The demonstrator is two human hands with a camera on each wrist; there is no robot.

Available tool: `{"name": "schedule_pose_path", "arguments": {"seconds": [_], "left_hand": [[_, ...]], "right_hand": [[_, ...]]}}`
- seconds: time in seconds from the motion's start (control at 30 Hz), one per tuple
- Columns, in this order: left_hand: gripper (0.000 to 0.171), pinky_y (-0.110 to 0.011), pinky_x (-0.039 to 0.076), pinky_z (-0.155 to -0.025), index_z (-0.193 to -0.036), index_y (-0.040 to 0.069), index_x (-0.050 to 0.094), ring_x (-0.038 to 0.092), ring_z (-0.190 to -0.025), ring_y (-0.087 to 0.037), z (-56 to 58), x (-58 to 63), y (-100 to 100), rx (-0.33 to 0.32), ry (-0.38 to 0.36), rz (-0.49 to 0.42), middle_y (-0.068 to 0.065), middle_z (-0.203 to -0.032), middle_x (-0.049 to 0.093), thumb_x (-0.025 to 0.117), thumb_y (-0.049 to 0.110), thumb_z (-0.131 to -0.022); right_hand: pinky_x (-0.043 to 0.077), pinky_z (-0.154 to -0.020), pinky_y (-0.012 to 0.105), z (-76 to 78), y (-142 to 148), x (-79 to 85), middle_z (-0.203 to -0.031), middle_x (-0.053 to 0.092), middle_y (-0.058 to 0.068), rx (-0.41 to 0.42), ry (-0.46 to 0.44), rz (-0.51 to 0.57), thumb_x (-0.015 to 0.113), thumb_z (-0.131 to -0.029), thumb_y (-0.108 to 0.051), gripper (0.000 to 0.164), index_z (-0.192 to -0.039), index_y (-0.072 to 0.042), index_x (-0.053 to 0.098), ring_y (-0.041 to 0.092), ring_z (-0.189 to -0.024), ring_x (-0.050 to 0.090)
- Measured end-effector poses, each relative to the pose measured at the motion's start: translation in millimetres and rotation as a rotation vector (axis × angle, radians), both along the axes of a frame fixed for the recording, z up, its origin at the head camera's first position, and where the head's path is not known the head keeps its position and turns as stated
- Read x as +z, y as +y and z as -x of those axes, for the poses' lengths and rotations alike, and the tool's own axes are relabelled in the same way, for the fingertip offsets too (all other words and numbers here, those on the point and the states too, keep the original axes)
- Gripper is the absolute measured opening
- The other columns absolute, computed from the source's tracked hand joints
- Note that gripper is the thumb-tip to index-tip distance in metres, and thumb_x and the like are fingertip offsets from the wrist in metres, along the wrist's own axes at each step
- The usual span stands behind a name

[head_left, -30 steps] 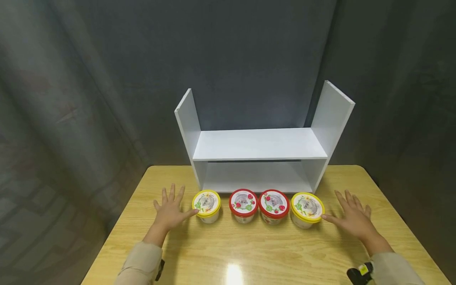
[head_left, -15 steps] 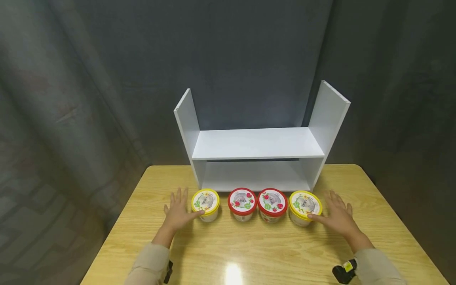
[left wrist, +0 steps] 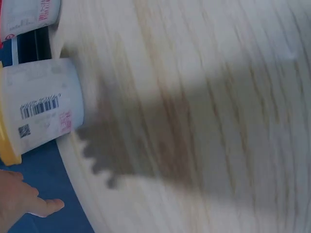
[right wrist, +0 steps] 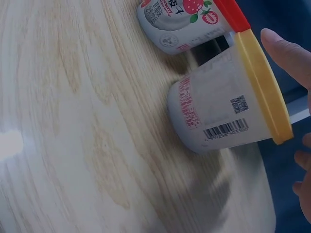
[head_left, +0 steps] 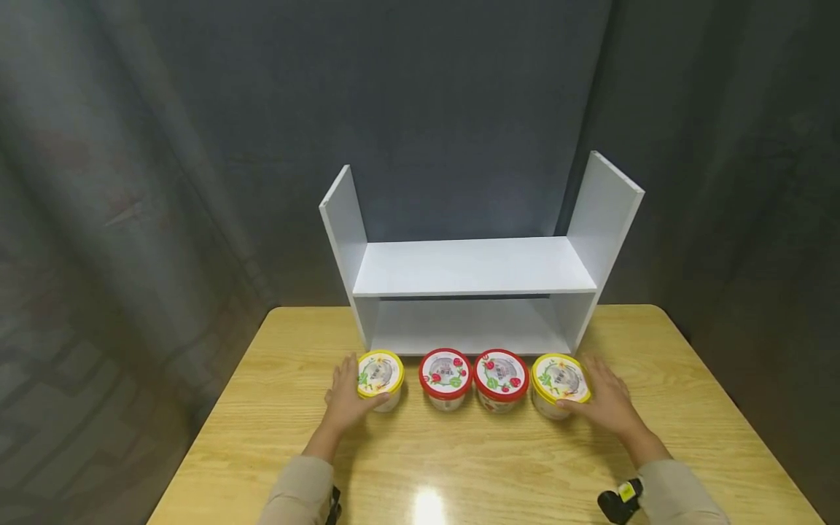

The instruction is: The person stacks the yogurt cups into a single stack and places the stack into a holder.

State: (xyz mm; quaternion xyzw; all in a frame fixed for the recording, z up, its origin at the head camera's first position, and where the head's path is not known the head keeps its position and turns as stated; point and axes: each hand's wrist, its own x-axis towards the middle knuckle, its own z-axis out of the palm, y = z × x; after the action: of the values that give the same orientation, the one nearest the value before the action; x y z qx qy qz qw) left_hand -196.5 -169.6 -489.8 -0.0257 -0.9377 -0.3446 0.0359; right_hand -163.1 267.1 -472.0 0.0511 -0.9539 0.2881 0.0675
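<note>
Four tubs stood upright in a row on the table (head_left: 512, 474), in front of the shelf (head_left: 475, 266); the left yellow tub (head_left: 378, 373) and right yellow tub (head_left: 560, 379) were at the ends, with the left red tub (head_left: 446, 372) and right red tub (head_left: 502, 373) between them. The left hand (head_left: 345, 402) curved about the outer and near sides of its yellow tub, thumb apart from fingers in a wide spread; the right hand (head_left: 610, 402) mirrored it, thumb by the near edge of the yellow lid (right wrist: 265, 87), fingers on the outer side; the right wrist view showed a gap between thumb and fingers, and whether either hand touched its tub could not be told.

Each tub looked fairly light, though how full it was did not show; the wall seemed thin and smooth, likely to dent under a hard squeeze and perhaps to slip, since it tapered downward; the best hold seemed to be thumb and fingers opposed just under the rim, not lifting by the lid alone, which might have come off.
</note>
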Motion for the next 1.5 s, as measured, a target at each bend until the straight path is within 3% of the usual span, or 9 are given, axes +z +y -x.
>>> {"name": "schedule_pose_path", "arguments": {"seconds": [0.17,0.4,0.63,0.73,0.93,1.23,1.5], "left_hand": [[0.108,-0.067,0.011,-0.088,-0.136,0.001,0.013,0.007,-0.124,-0.043,0.0,-3.1,4.9,0.014,0.000,-0.080,-0.019,-0.140,0.013,0.073,0.046,-0.059],[0.107,-0.067,0.011,-0.088,-0.136,-0.001,0.013,0.009,-0.124,-0.042,-0.4,-6.7,6.3,0.028,0.001,-0.114,-0.020,-0.139,0.016,0.076,0.040,-0.059],[0.106,-0.068,0.009,-0.087,-0.136,0.001,0.012,0.007,-0.125,-0.040,-0.4,-13.3,3.7,0.023,-0.013,-0.153,-0.019,-0.139,0.015,0.075,0.040,-0.061],[0.105,-0.066,0.013,-0.089,-0.136,0.001,0.013,0.013,-0.124,-0.040,0.0,-16.0,3.8,0.028,0.003,-0.181,-0.020,-0.138,0.018,0.076,0.037,-0.060],[0.104,-0.056,0.023,-0.093,-0.136,0.002,0.015,0.027,-0.118,-0.040,1.1,-19.5,5.2,0.026,0.036,-0.280,-0.023,-0.134,0.024,0.078,0.029,-0.059],[0.103,-0.052,0.020,-0.097,-0.136,0.001,0.016,0.026,-0.119,-0.039,2.1,-21.4,8.7,0.050,0.030,-0.404,-0.024,-0.133,0.025,0.080,0.020,-0.057],[0.102,-0.050,0.017,-0.099,-0.136,0.002,0.017,0.022,-0.122,-0.037,-1.3,-19.2,10.3,0.078,0.013,-0.502,-0.021,-0.136,0.023,0.080,0.014,-0.057]], "right_hand": [[0.016,-0.088,0.064,1.6,-2.3,-5.3,-0.128,0.018,0.038,0.007,-0.007,0.047,0.075,-0.059,-0.039,0.102,-0.130,0.011,0.021,0.053,-0.114,0.018],[0.024,-0.087,0.062,0.9,-9.4,-9.2,-0.130,0.021,0.032,0.004,-0.032,0.138,0.077,-0.059,-0.033,0.101,-0.131,0.009,0.019,0.049,-0.113,0.024],[0.020,-0.090,0.061,1.9,-11.0,-15.9,-0.133,0.015,0.032,-0.035,-0.081,0.212,0.076,-0.061,-0.032,0.105,-0.133,0.009,0.011,0.049,-0.117,0.018],[0.018,-0.092,0.060,2.5,-11.2,-18.5,-0.133,0.014,0.032,-0.055,-0.093,0.244,0.076,-0.061,-0.031,0.105,-0.133,0.009,0.011,0.048,-0.118,0.016],[0.020,-0.091,0.059,2.0,-13.9,-16.6,-0.131,0.017,0.032,-0.103,-0.116,0.263,0.076,-0.062,-0.033,0.104,-0.133,0.009,0.013,0.048,-0.117,0.019],[0.020,-0.092,0.058,-2.3,-11.3,-10.6,-0.131,0.016,0.033,-0.180,-0.133,0.268,0.074,-0.062,-0.037,0.105,-0.131,0.012,0.012,0.048,-0.117,0.018],[0.019,-0.092,0.058,-8.2,-10.3,7.2,-0.131,0.016,0.034,-0.189,-0.089,0.263,0.075,-0.062,-0.037,0.106,-0.132,0.011,0.011,0.048,-0.118,0.017]]}}
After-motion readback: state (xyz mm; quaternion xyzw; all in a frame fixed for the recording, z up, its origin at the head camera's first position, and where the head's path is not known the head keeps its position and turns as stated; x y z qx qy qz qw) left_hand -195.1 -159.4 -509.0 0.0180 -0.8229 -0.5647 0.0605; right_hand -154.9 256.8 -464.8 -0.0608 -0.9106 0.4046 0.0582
